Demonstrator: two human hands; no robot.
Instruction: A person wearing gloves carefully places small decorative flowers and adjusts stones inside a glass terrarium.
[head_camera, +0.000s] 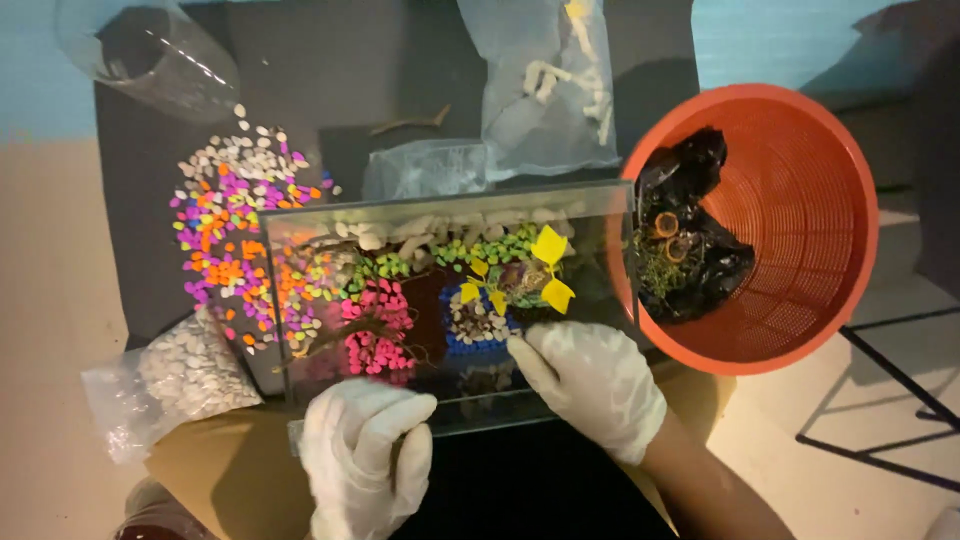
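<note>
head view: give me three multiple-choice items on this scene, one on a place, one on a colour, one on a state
1. Where is the orange basket?
A. right of the glass tank
B. left of the tank
C. inside the tank

2. What colour are the plant leaves in the tank?
A. red
B. yellow
C. white

3. What are both hands doing?
A. resting in the basket
B. holding a bag
C. touching the tank's near side

Answers:
1. A, the basket stands at the tank's right end.
2. B, the leaves show bright yellow above the blue pebbles.
3. C, the left hand and right hand, both in white gloves, lie against the near glass wall.
</note>
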